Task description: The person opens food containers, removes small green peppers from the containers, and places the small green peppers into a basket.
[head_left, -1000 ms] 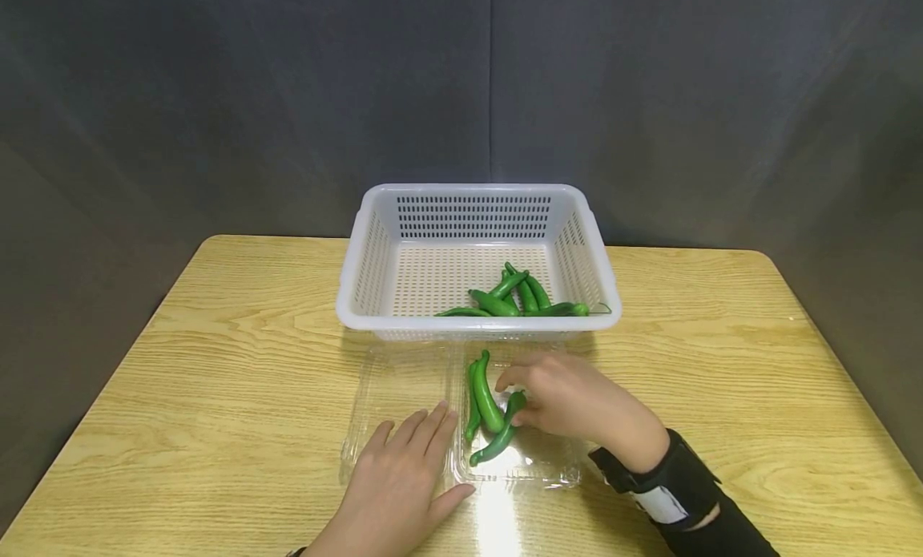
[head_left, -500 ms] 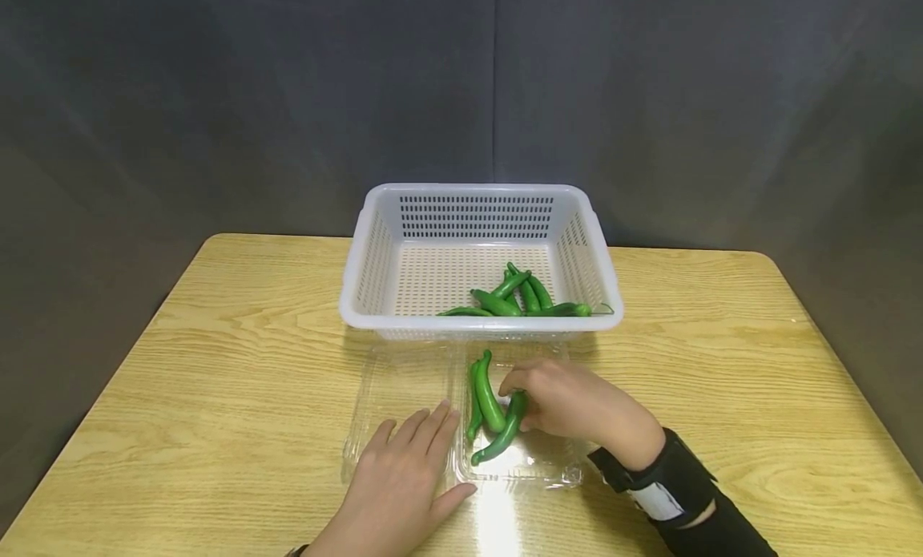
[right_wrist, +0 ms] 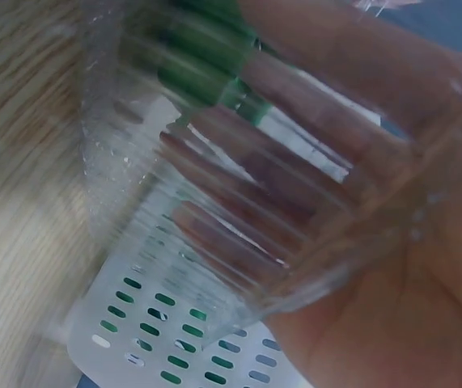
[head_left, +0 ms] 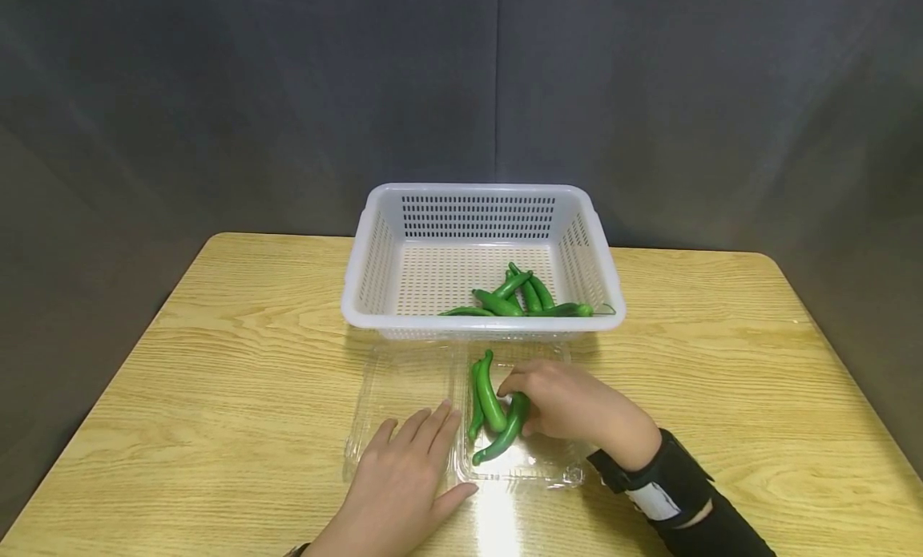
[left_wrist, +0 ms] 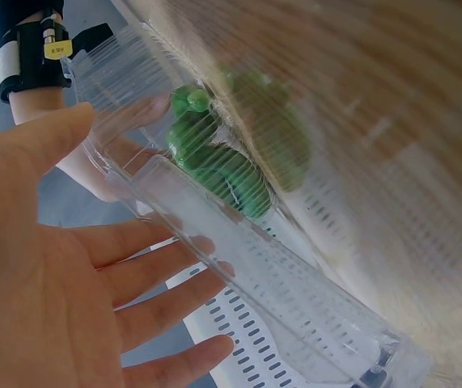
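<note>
In the head view my left hand [head_left: 397, 481] lies with straight fingers over the lid half [head_left: 407, 377] of a clear plastic clamshell box. The left wrist view shows that palm and its fingers [left_wrist: 162, 275] against the clear plastic. Inside the box's right half [head_left: 548, 465] are 3 green peppers. Two, a plump pepper [head_left: 489, 393] and a thinner pepper [head_left: 475, 417], lie side by side at the left wall. My right hand [head_left: 573, 405] reaches in and pinches the upper end of a curved pepper [head_left: 505, 441]; its thumb is mostly hidden. Through plastic, the right wrist view shows green skin near its fingers [right_wrist: 271, 170].
Behind the box stands a white slotted basket [head_left: 465, 323] with several green peppers [head_left: 497, 303] at its front right. The wooden table [head_left: 216, 365] spreads to both sides. A dark padded wall [head_left: 288, 124] closes off the back.
My right thumb has slipped from on top of the curved pepper to its right side. The pepper's upper end has turned slightly upright. My left hand has stayed in place.
</note>
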Available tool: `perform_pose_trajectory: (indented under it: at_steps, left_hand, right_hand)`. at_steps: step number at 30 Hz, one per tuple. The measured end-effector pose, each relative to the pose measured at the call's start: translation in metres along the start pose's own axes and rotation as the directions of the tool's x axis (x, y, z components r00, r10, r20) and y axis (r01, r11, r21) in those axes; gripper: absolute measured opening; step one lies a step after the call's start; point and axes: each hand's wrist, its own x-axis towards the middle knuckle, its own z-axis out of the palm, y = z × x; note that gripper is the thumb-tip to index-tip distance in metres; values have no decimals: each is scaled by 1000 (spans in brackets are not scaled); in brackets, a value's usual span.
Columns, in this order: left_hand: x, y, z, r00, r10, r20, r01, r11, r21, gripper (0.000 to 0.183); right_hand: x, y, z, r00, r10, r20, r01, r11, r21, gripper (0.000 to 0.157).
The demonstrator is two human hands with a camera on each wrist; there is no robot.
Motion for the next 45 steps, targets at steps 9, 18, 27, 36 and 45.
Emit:
perform_pose_trajectory:
  at_steps: [9,18,27,36,45]
  left_hand:
    - [-1,1,1,1000,-5,7,5,1000,7,74]
    - [0,1,0,999,-18,30,17,1000,4,74]
    - [0,1,-1,999,-20,33,20,1000,-4,74]
    - [0,0,0,1000,-13,24,13,1000,-11,74]
    - [0,0,0,1000,-12,11,12,1000,1,74]
  right_hand:
    - [0,1,4,1000,-2,5,2,1000,-14,47]
    - [2,4,6,999,-35,4,35,999,-34,48]
    - [3,4,12,999,-38,-2,38,997,-72,41]
    - [3,3,12,998,-61,-11,60,996,-71,33]
    - [3,3,11,997,-76,-23,74,995,-68,31]
